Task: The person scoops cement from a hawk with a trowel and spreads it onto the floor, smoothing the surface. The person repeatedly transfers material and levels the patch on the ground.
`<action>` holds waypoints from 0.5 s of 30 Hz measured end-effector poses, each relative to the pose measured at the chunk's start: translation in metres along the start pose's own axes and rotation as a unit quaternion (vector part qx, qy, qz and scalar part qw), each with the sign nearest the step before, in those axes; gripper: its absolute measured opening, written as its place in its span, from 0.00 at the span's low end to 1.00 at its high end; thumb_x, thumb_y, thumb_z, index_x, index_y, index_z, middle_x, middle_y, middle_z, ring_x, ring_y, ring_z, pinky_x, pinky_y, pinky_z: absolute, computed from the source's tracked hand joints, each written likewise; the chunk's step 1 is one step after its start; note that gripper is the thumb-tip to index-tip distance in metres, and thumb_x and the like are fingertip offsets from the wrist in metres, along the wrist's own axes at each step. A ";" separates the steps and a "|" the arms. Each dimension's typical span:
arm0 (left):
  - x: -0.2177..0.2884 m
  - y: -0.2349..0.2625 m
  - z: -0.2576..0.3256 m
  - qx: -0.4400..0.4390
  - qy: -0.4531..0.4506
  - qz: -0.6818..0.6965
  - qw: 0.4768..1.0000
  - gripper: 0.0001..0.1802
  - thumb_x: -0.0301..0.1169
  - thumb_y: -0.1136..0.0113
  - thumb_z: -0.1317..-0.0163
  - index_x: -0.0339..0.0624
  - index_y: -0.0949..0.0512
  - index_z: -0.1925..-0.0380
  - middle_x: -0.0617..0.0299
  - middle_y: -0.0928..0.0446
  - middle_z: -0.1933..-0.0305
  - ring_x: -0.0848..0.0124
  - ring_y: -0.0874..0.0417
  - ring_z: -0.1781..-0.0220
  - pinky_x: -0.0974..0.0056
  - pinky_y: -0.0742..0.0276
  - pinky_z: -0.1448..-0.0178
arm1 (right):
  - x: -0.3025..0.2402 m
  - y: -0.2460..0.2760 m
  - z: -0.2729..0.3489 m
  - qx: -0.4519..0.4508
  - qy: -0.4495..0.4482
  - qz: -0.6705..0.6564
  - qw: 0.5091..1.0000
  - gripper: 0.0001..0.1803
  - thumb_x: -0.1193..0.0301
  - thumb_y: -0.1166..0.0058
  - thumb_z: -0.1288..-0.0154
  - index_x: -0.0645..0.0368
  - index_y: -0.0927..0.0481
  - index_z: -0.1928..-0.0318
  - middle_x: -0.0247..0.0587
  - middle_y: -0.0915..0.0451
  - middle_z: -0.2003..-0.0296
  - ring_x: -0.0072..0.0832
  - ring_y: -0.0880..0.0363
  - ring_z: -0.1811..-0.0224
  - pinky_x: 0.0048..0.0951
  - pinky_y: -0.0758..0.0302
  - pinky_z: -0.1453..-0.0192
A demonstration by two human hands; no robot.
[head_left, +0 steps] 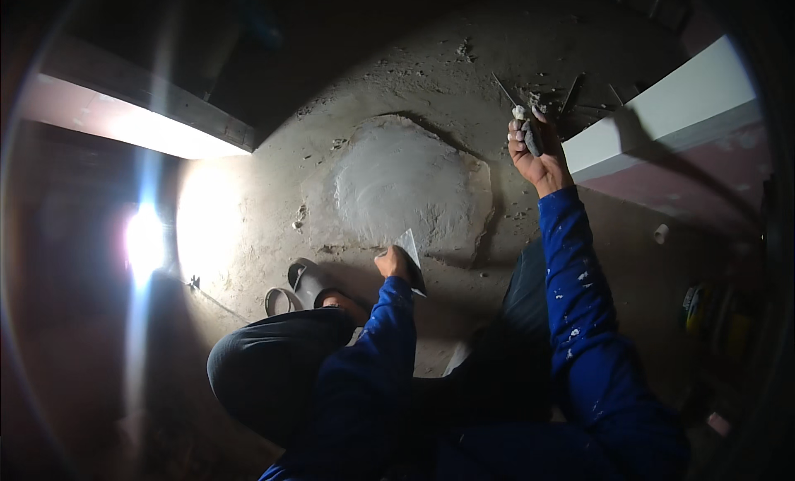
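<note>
My left hand [392, 262] is closed round a putty knife, its wide pale blade [410, 247] tilted up at the near edge of a grey patch. That patch [406, 183] is a smooth, plaster-like layer with a ragged raised rim, lying on the floor in front of me. Held out to the far right, my right hand [538, 154] grips a small dark-handled tool [532, 140] with a whitish end. Its kind is hard to make out. White smears mark the fingertips of that hand and my blue sleeves.
Crumbs and lumps [464, 50] litter the dusty floor beyond the patch, with thin dark pieces [571, 91] at the far right. A bright lamp [145, 236] glares at left. Pale wall edges [662, 104] flank both sides. My sandalled foot [313, 284] and a ring-shaped item [280, 300] are near left.
</note>
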State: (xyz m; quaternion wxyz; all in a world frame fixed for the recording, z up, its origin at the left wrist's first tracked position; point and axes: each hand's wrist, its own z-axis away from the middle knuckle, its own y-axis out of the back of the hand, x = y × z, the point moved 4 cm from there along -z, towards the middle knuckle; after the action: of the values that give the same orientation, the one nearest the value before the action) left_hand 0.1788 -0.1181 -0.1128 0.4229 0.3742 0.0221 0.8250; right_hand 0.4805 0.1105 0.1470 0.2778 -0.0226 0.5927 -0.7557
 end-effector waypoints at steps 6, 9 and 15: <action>-0.020 -0.011 0.009 -0.193 -0.179 -0.193 0.945 0.21 0.40 0.42 0.44 0.26 0.21 0.68 0.47 0.18 0.65 0.54 0.17 0.59 0.55 0.26 0.53 | 0.011 0.003 0.003 0.124 0.007 0.038 0.992 0.13 0.59 0.45 0.37 0.55 0.25 0.67 0.40 0.25 0.75 0.28 0.28 0.74 0.24 0.29 0.73; -0.043 -0.015 0.016 -0.078 -0.025 -0.102 0.991 0.23 0.43 0.41 0.43 0.27 0.21 0.69 0.51 0.17 0.65 0.58 0.17 0.61 0.57 0.26 0.55 | 0.013 0.001 0.004 0.095 0.015 0.068 0.993 0.12 0.59 0.46 0.37 0.55 0.26 0.67 0.39 0.24 0.75 0.28 0.28 0.75 0.24 0.30 0.73; -0.057 -0.041 0.032 -0.061 -0.072 0.031 0.995 0.15 0.34 0.40 0.45 0.30 0.24 0.68 0.54 0.21 0.69 0.61 0.21 0.65 0.59 0.26 0.56 | 0.013 -0.006 0.005 0.122 0.013 0.141 0.982 0.12 0.59 0.47 0.35 0.55 0.26 0.65 0.35 0.26 0.75 0.24 0.29 0.75 0.22 0.32 0.74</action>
State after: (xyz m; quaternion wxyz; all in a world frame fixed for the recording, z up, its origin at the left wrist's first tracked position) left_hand 0.2474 -0.1412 -0.1382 0.4194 0.4063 -0.0703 0.8087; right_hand 0.4696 0.1010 0.1503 0.3743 0.1050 0.4966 -0.7760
